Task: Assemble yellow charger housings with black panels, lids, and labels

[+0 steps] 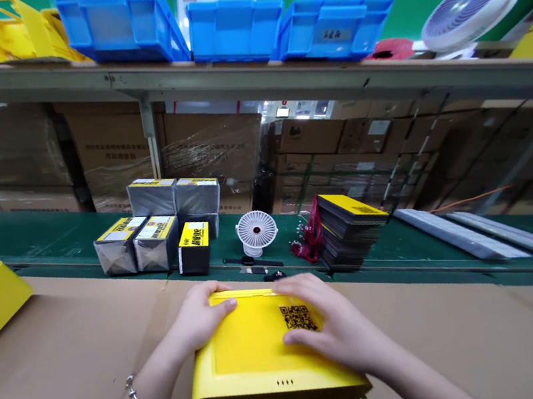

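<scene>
One hollow, smooth yellow plastic housing (249, 344) sits at the cardboard-covered worktop's (89, 328) near edge; the left hand (207, 317) pinches its far left corner, the right hand (324, 325) spreads wide over its right side. Beyond stands one round, slatted white fan (256, 231); above, three blue plastic bins (237, 29).

Smooth, glossy yellow plastic housing (249, 347), matt brown cardboard (416, 311), 3 shiny blue plastic bins (234, 29).

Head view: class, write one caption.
Left hand and right hand on a yellow case, blue bins on the shelf above.
</scene>
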### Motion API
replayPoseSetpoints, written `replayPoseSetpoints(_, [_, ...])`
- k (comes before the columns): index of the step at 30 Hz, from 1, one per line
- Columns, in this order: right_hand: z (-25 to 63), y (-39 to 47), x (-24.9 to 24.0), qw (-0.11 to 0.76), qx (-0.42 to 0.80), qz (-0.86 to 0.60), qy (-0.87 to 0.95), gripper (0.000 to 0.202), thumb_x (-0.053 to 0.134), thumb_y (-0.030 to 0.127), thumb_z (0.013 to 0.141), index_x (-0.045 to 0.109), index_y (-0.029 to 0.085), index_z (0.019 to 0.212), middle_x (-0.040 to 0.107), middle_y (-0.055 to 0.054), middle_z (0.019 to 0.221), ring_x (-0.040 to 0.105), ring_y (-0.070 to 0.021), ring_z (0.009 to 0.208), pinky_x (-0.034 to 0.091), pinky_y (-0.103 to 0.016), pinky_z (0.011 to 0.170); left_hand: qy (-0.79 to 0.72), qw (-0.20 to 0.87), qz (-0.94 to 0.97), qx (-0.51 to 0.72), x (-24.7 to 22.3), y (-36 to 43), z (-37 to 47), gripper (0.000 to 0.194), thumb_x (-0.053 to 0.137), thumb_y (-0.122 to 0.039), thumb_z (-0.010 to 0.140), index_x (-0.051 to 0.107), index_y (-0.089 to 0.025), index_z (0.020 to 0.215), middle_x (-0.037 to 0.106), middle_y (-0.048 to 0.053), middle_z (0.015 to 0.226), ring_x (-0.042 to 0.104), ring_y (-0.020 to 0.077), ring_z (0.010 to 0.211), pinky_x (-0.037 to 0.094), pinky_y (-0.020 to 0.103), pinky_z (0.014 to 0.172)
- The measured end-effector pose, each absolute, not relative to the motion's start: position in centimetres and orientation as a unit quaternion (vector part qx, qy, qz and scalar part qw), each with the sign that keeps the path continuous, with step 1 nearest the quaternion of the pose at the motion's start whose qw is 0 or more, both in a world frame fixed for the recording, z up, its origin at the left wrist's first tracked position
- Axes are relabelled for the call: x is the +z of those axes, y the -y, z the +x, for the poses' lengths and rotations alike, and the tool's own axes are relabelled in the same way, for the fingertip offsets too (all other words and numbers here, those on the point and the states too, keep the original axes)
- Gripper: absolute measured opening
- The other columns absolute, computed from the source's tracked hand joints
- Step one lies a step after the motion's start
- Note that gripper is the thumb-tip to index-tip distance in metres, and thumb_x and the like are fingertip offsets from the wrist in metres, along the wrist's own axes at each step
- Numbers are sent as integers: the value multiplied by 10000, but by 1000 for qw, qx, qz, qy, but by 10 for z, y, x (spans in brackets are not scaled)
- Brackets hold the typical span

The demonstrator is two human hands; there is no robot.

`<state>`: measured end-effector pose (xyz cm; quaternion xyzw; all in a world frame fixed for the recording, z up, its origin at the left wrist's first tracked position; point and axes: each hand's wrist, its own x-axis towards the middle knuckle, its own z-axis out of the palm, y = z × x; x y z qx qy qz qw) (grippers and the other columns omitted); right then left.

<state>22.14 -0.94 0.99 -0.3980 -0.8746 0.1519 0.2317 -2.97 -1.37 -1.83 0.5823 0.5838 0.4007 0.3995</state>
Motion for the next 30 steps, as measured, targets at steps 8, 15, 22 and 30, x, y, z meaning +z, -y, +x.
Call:
replayPoseSetpoints(8, [217,-30,4,194,325,-545,748,395,652,499,738,651,215,1012,671,-56,1043,631,-239,912,488,-314,742,-566,316,668,364,-14,-5,-19,230,576,-415,782,666,-204,787,704,25,866,638,210,831,471,297,715])
replayPoseSetpoints(15, [210,-30,2,217,275,-550,758,317,490,494,860,666,232,861,699,-23,922,626,-207,846,435,-279,715,-601,171,704,338,-23,-81,-51,441,496,-556,857,645,-175,1021,674,74,1038,616,216,963,468,420,872])
replayPoseSetpoints(22, [213,-25,0,219,261,-560,755,387,449,538,871,658,212,858,699,-47,877,631,-215,792,425,-275,656,-654,33,675,340,-72,-116,-99,541,622,-399,825,471,-196,1302,367,112,1459,235,350,1376,122,648,1096])
replayPoseSetpoints(30, [214,-24,1,221,243,-557,763,422,440,552,868,668,198,863,699,-70,884,633,-212,775,411,-264,610,-616,25,633,468,-61,-92,-120,216,540,-351,888,618,-170,978,610,68,1112,548,219,1068,415,471,962])
